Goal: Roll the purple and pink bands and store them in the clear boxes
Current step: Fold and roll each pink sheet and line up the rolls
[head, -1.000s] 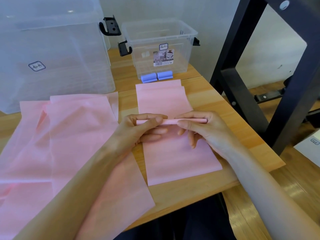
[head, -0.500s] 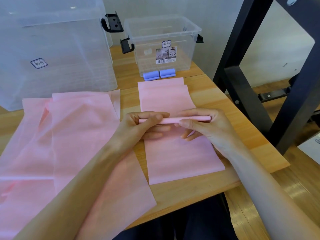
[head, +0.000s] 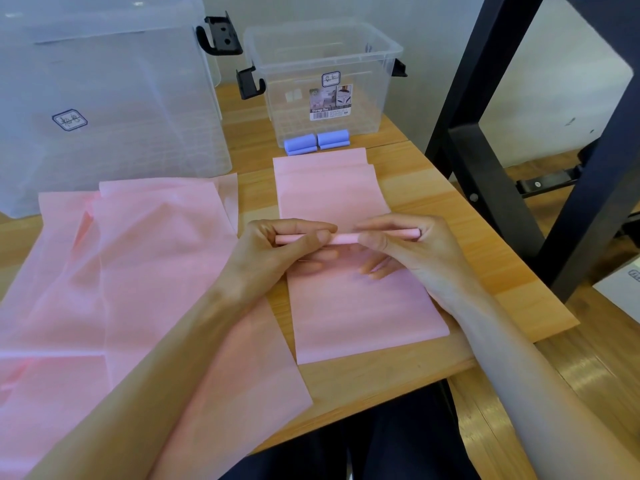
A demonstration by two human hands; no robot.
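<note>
Here, pink roll (head: 341, 238) pinched between fingers (head: 320, 237)

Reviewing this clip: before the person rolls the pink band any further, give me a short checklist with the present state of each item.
1. Both hands on the roll: ok. The left hand and right hand pinch the thin pink roll from either end.
2. Roll straight across the band: ok, it looks level and even.
3. Unrolled pink band ahead lies flat: ok, though a second layer edge shows near its far end.
4. Path ahead free: ok for now; two purple rolls sit just past the band's far end.
5. Small clear box open to receive: ok, no lid on it.
6. Roll tightness: cannot tell.
</note>
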